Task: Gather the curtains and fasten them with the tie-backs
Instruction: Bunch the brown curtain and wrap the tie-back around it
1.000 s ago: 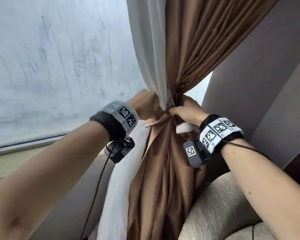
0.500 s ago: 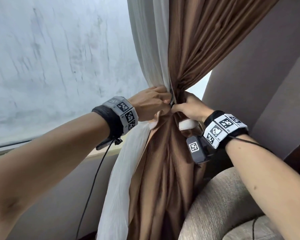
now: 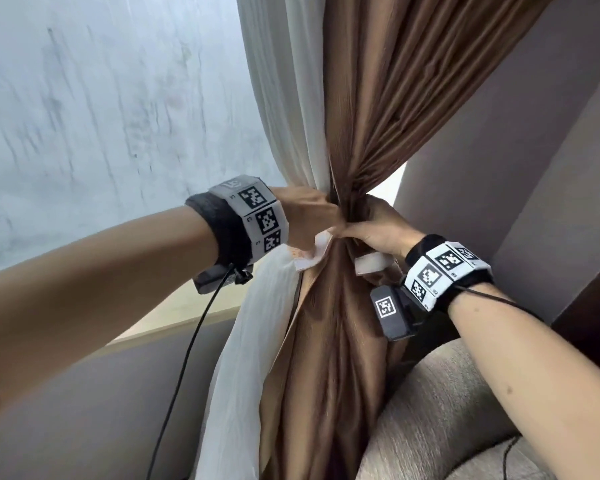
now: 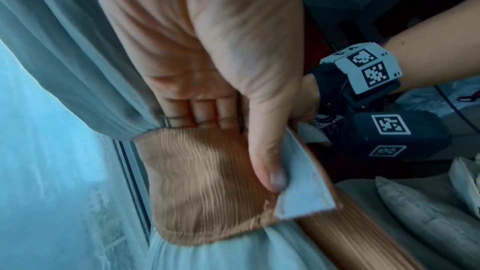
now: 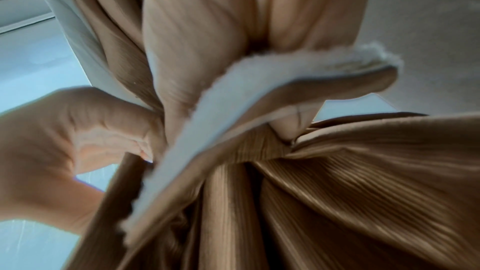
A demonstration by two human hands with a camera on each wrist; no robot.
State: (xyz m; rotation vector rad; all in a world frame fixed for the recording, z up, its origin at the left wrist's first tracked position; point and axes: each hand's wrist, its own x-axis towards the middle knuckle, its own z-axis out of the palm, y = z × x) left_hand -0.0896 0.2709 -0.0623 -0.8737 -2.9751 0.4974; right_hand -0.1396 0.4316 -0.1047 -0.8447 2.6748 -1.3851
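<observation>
A brown curtain (image 3: 364, 109) and a white sheer curtain (image 3: 288, 98) are bunched into one bundle, pinched at its waist. A brown ribbed tie-back (image 4: 207, 182) with a white fuzzy lining wraps that waist. My left hand (image 3: 312, 216) grips it from the left, and the thumb (image 4: 265, 151) presses its white-lined end (image 4: 301, 196). My right hand (image 3: 378, 226) grips the bundle from the right and holds the other end (image 5: 259, 93), which sticks out below the hand (image 3: 371, 266). Both hands touch at the front. The fastening itself is hidden.
A streaked window pane (image 3: 101, 116) fills the left, with a pale sill (image 3: 174, 323) and grey wall below. An upholstered chair back (image 3: 440, 410) stands at the lower right, close under my right forearm. A black cable (image 3: 187, 358) hangs from my left wrist.
My left hand has moved right across the white curtain to meet my right hand at the front of the bundle. The two tie-back ends are closer together.
</observation>
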